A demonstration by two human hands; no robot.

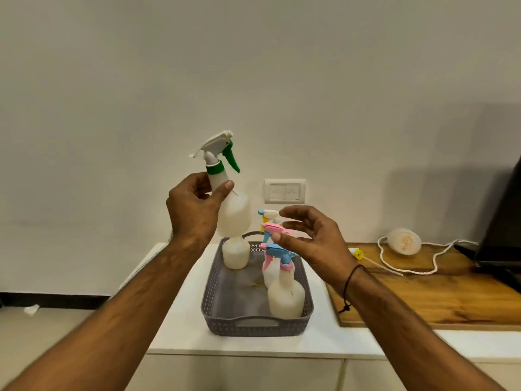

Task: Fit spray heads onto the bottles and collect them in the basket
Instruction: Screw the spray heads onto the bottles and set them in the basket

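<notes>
His left hand (194, 204) pinches the green-headed bottle (232, 201) by its shoulder, high over the basket (214, 280), right hand (307, 238) loose and empty beside it; it looks empty, light, slick, best held at the neck.

Held bottle (234, 210), centre frame: translucent milky plastic, smooth, faint sheen. Its spray head (217, 145): opaque white plastic with glossy green trigger and collar. Basket (255, 324), lower centre: grey matt plastic, perforated weave-pattern walls. Tabletop (180, 328): white, smooth, satin. Board (439, 294), right: wood, visible grain, low gloss. Wall (253, 66): matt paint.
</notes>
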